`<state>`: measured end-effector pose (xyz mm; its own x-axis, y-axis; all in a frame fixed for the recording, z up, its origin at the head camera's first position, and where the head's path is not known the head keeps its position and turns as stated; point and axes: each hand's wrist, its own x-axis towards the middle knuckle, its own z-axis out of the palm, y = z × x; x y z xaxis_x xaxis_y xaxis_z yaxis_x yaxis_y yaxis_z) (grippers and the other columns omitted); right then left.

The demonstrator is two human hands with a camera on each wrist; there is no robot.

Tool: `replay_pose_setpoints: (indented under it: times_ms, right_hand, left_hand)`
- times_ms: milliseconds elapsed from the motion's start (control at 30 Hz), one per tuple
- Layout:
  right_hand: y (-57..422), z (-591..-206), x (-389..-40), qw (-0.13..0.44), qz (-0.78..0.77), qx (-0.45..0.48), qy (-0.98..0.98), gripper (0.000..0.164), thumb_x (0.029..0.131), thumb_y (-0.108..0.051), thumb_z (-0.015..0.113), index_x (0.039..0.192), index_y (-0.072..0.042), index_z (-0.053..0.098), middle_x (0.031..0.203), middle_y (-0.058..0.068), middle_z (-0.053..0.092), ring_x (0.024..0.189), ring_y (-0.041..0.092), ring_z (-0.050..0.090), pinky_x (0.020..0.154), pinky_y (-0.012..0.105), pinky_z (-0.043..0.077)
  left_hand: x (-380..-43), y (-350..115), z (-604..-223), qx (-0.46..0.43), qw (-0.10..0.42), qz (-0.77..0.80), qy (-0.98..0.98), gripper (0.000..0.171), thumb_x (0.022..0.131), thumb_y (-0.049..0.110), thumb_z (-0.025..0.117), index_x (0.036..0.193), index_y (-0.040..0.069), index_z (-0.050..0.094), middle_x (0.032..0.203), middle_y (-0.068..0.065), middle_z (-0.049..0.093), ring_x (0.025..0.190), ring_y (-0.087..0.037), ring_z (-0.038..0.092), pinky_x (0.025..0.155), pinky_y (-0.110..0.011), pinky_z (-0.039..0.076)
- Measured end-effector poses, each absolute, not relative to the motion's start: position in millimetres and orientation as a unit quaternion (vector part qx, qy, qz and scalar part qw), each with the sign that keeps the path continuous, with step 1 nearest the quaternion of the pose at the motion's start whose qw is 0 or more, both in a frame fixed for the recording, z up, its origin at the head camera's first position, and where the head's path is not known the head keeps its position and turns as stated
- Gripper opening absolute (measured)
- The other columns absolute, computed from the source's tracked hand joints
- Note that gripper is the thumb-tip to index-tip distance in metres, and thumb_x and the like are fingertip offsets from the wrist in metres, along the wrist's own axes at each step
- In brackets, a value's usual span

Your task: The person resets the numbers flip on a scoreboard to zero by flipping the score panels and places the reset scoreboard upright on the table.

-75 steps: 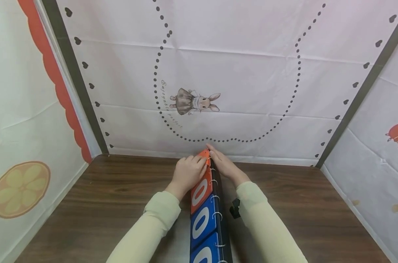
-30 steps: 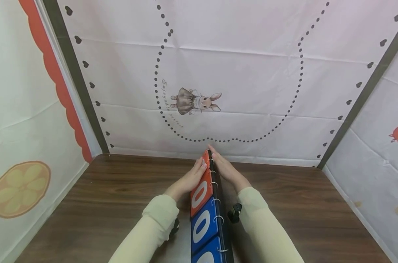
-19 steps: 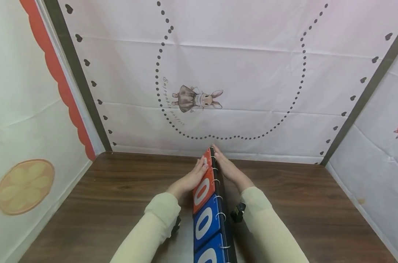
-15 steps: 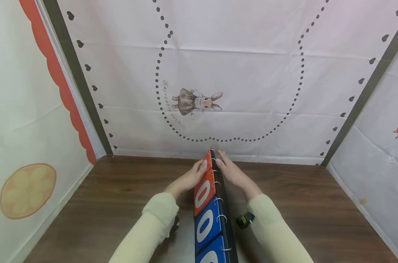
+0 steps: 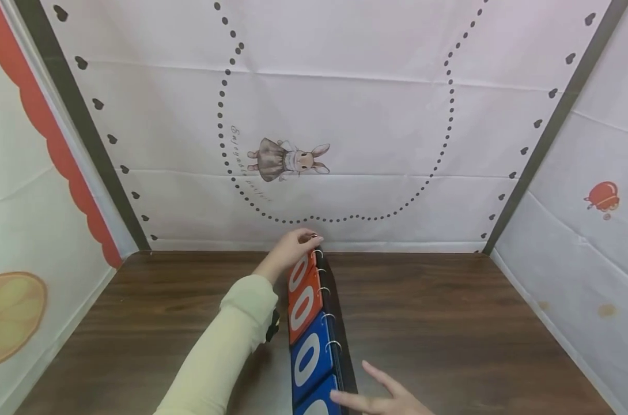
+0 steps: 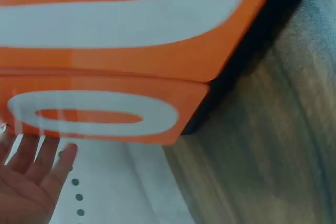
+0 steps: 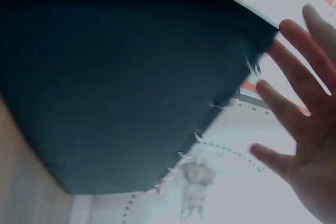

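A flip scoreboard (image 5: 314, 328) stands upright like a tent on the table, its long side running away from me. Red and blue cards, each printed with a white 0, hang from metal rings along its top edge. My left hand (image 5: 288, 248) pinches its far top end with thumb and fingers; in the left wrist view that hand (image 6: 31, 182) is beyond the orange cards. My right hand (image 5: 386, 397) is near the close end with fingers spread. The right wrist view has this hand (image 7: 310, 114) beside the ringed edge of the black back panel (image 7: 131, 103); contact is unclear.
The brown wooden table (image 5: 423, 311) lies under the scoreboard. A white cloth wall (image 5: 376, 132) with a rabbit print rises behind it. Further cloth walls flank the table, the left one (image 5: 18, 230) with a red scalloped trim.
Both hands were flat against the scoreboard's sides near its far end. My left hand has shifted to the far top end. My right hand has come away toward me, fingers spread.
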<state>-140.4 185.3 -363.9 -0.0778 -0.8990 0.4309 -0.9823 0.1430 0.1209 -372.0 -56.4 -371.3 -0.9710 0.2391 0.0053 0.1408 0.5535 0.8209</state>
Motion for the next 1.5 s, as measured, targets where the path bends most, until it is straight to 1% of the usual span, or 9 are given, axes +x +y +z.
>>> replay_pose_setpoints:
  times_ms: [167,267,367,467,567,767,1000,1300,1500]
  right_hand:
    - [191.4,-375.1,-141.3,0.256,0.097,0.656,-0.703,0.039,0.089,-0.046,0.056,0.115,-0.018,0.066,0.116,-0.003,0.063,0.121,0.014,0.048,0.111,0.043,0.008]
    - [202.2,-373.2,-141.5,0.220,0.152,0.637,-0.723,0.033,0.089,-0.042,0.059,0.114,-0.022,0.066,0.112,-0.011,0.064,0.121,0.017,0.049,0.110,0.041,0.016]
    - [222.6,-376.8,-147.3,0.105,0.330,0.595,-0.726,0.026,0.088,-0.018,0.064,0.113,-0.016,0.066,0.118,-0.002,0.062,0.126,0.023,0.043,0.106,0.039,0.027]
    - [245.8,-382.3,-158.0,0.026,0.480,0.496,-0.724,0.035,0.081,0.005,0.064,0.113,-0.010,0.061,0.129,0.013,0.050,0.127,0.022,0.038,0.101,0.032,0.033]
    - [264.5,-386.3,-172.6,0.027,0.555,0.380,-0.740,0.038,0.077,0.017,0.060,0.109,-0.003,0.056,0.125,0.022,0.043,0.122,0.019,0.041,0.098,0.023,0.034]
    - [283.8,-387.7,-211.6,0.037,0.578,0.190,-0.793,0.014,0.091,-0.002,0.056,0.105,0.001,0.054,0.121,0.020,0.047,0.112,0.014,0.047,0.087,0.020,0.042]
    - [282.5,-391.0,-263.0,-0.002,0.604,0.137,-0.785,0.026,0.097,-0.019,0.048,0.110,0.004,0.052,0.116,0.002,0.052,0.111,0.013,0.044,0.094,0.028,0.034]
    - [273.0,-398.8,-305.7,-0.016,0.634,0.071,-0.770,0.038,0.098,-0.029,0.043,0.118,0.003,0.046,0.124,0.017,0.044,0.112,0.022,0.040,0.104,0.052,0.023]
    - [266.6,-396.3,-320.2,-0.018,0.652,0.032,-0.757,0.030,0.099,-0.027,0.039,0.109,0.000,0.047,0.098,0.002,0.051,0.089,0.016,0.049,0.085,0.033,0.043]
  left_hand:
    - [-368.6,-70.9,-375.0,0.049,0.042,0.490,0.869,0.046,0.091,0.039,0.055,0.121,0.005,0.049,0.122,-0.017,0.051,0.113,-0.031,0.048,0.094,-0.046,0.039]
    - [-364.1,-86.0,-374.1,0.023,0.048,0.489,0.871,0.048,0.090,0.041,0.055,0.118,0.004,0.045,0.121,-0.018,0.049,0.111,-0.031,0.047,0.092,-0.045,0.040]
    - [-358.0,-104.9,-370.2,0.000,0.054,0.487,0.872,0.053,0.089,0.045,0.054,0.119,0.002,0.045,0.123,-0.020,0.047,0.111,-0.032,0.046,0.092,-0.045,0.039]
    - [-350.7,-122.9,-366.1,-0.021,0.057,0.495,0.867,0.058,0.090,0.048,0.053,0.122,0.001,0.043,0.125,-0.020,0.045,0.113,-0.033,0.043,0.094,-0.047,0.038]
    - [-342.8,-136.3,-365.0,-0.044,0.058,0.512,0.856,0.063,0.090,0.049,0.051,0.125,-0.001,0.036,0.126,-0.022,0.041,0.116,-0.033,0.040,0.097,-0.047,0.035]
    - [-325.7,-153.4,-372.1,-0.076,0.082,0.530,0.841,0.077,0.089,0.057,0.045,0.129,-0.007,0.033,0.126,-0.026,0.040,0.118,-0.035,0.040,0.099,-0.048,0.034]
    - [-302.6,-167.0,-392.9,-0.145,0.091,0.553,0.815,0.086,0.079,0.072,0.046,0.123,-0.001,0.052,0.113,-0.017,0.055,0.110,-0.030,0.047,0.098,-0.051,0.034]
    - [-286.1,-165.9,-396.5,-0.143,0.075,0.568,0.807,0.082,0.080,0.072,0.044,0.115,-0.002,0.053,0.097,-0.011,0.056,0.097,-0.026,0.049,0.082,-0.042,0.042]
    - [-281.9,-159.9,-399.9,-0.140,0.041,0.575,0.805,0.088,0.078,0.075,0.042,0.118,-0.003,0.052,0.099,-0.014,0.057,0.094,-0.026,0.052,0.082,-0.043,0.043]
